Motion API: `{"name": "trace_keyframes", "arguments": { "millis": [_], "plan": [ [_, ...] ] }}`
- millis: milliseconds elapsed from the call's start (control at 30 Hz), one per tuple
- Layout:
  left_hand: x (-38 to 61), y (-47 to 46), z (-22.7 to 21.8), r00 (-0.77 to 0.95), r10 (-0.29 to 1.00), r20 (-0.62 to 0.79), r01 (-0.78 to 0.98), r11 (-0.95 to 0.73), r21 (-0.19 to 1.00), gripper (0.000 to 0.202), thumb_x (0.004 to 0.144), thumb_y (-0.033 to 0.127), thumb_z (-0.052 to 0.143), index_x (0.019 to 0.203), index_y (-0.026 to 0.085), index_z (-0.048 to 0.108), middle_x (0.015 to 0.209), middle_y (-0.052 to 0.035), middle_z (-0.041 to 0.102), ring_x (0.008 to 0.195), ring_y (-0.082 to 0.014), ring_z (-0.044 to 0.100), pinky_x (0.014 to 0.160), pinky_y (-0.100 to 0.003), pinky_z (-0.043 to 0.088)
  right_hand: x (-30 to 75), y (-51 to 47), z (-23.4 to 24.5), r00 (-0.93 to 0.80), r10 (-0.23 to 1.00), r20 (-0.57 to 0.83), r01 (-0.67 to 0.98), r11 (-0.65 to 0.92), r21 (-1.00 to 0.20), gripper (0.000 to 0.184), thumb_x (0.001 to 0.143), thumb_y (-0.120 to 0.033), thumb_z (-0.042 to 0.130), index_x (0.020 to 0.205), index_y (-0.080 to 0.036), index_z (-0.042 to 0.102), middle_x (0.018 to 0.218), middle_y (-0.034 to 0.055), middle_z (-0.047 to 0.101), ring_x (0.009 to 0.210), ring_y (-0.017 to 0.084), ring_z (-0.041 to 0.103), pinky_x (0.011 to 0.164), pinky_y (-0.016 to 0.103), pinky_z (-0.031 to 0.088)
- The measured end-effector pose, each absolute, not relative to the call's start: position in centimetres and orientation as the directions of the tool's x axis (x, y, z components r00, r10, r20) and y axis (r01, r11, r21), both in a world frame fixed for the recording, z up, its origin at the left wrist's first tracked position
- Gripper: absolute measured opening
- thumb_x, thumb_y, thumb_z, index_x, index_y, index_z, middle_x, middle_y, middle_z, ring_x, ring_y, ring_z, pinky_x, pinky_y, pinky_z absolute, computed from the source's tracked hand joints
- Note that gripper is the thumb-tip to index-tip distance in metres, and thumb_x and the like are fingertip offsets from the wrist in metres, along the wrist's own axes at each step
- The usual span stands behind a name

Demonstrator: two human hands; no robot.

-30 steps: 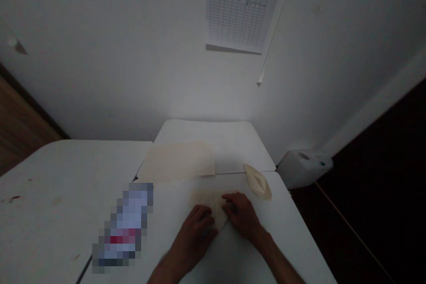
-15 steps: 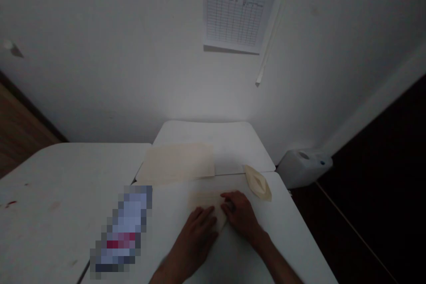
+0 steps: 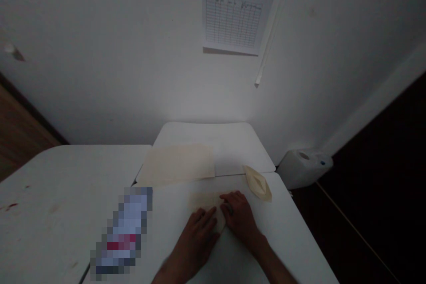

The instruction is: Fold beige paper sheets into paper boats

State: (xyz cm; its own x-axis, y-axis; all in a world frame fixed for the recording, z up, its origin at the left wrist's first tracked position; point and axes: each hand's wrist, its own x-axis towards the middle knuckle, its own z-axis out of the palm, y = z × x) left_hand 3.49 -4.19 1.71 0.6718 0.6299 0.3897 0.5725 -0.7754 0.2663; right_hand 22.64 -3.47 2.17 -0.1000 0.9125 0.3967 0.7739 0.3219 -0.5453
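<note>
A cream sheet of paper, partly folded, lies on the white table in front of me. My left hand lies flat on its near left part, fingers stretched out. My right hand presses on its right part with the fingers bent down onto the paper. A folded paper boat sits just beyond my right hand. A stack of cream sheets lies farther back.
A blurred-out oblong object lies to the left of my hands. A second white table adjoins on the left. A white canister stands on the dark floor at the right. A printed chart hangs on the wall.
Both hands have shifted slightly on the paper; the left hand slid a little to the right, closer to the right hand. The paper stays flat on the table.
</note>
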Motion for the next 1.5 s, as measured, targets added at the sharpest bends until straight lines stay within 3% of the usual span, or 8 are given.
{"name": "trace_keyframes", "arguments": {
  "millis": [367,733,867,1000,1167,1500],
  "plan": [
    [3.4,-4.2,1.3,0.701,0.630,0.335,0.609,-0.773,0.180,0.024,0.087,0.018,0.055,0.110,0.021,0.058,0.133,-0.0108,0.056,0.116,-0.0320,0.055,0.093,-0.055,0.049,22.5,-3.5,2.1,-0.100,0.910,0.403,0.794,0.317,-0.519,0.023,0.086,-0.010,0.057,0.105,-0.021,0.064,0.096,0.0053,0.066,0.095,0.023,0.056,0.091,0.040,0.042],
    [3.4,-4.0,2.3,0.707,0.637,0.307,0.600,-0.770,0.216,0.022,0.087,0.018,0.055,0.109,0.021,0.058,0.135,-0.0099,0.055,0.117,-0.0312,0.054,0.095,-0.052,0.047,22.4,-3.5,2.3,-0.034,0.898,0.438,0.827,0.271,-0.492,0.020,0.084,-0.013,0.062,0.103,-0.021,0.064,0.099,0.0071,0.062,0.096,0.025,0.053,0.088,0.040,0.041],
    [3.5,-4.0,2.3,0.700,0.644,0.310,0.597,-0.765,0.242,0.019,0.087,0.017,0.054,0.105,0.022,0.059,0.136,-0.0082,0.054,0.118,-0.0296,0.053,0.097,-0.051,0.046,22.9,-5.2,2.3,-0.067,0.874,0.481,0.853,0.301,-0.427,0.016,0.090,-0.013,0.052,0.095,-0.021,0.065,0.091,0.0062,0.058,0.088,0.022,0.051,0.083,0.037,0.041],
    [3.5,-4.0,2.4,0.693,0.655,0.301,0.605,-0.755,0.253,0.018,0.086,0.018,0.055,0.103,0.023,0.059,0.137,-0.0080,0.054,0.117,-0.0298,0.054,0.095,-0.051,0.047,23.6,-8.3,2.4,-0.227,0.895,0.384,0.847,0.376,-0.375,0.026,0.086,-0.008,0.052,0.102,-0.024,0.064,0.093,0.0054,0.057,0.087,0.021,0.049,0.082,0.037,0.040],
    [3.4,-3.9,2.4,0.705,0.650,0.284,0.600,-0.760,0.251,0.018,0.087,0.019,0.054,0.104,0.022,0.059,0.141,-0.0094,0.050,0.118,-0.0315,0.053,0.095,-0.054,0.047,23.7,-10.3,2.9,-0.306,0.918,0.253,0.850,0.383,-0.360,0.034,0.083,-0.009,0.051,0.111,-0.025,0.061,0.093,0.0058,0.055,0.086,0.022,0.047,0.079,0.036,0.040],
    [3.1,-3.8,2.5,0.684,0.662,0.308,0.572,-0.748,0.338,0.021,0.085,0.020,0.059,0.106,0.024,0.060,0.141,-0.0075,0.050,0.120,-0.0303,0.052,0.098,-0.054,0.046,24.0,-10.1,2.7,-0.419,0.886,0.199,0.834,0.462,-0.302,0.051,0.081,-0.010,0.053,0.127,-0.033,0.053,0.096,0.0051,0.053,0.087,0.022,0.046,0.080,0.038,0.037]
  ]
}}
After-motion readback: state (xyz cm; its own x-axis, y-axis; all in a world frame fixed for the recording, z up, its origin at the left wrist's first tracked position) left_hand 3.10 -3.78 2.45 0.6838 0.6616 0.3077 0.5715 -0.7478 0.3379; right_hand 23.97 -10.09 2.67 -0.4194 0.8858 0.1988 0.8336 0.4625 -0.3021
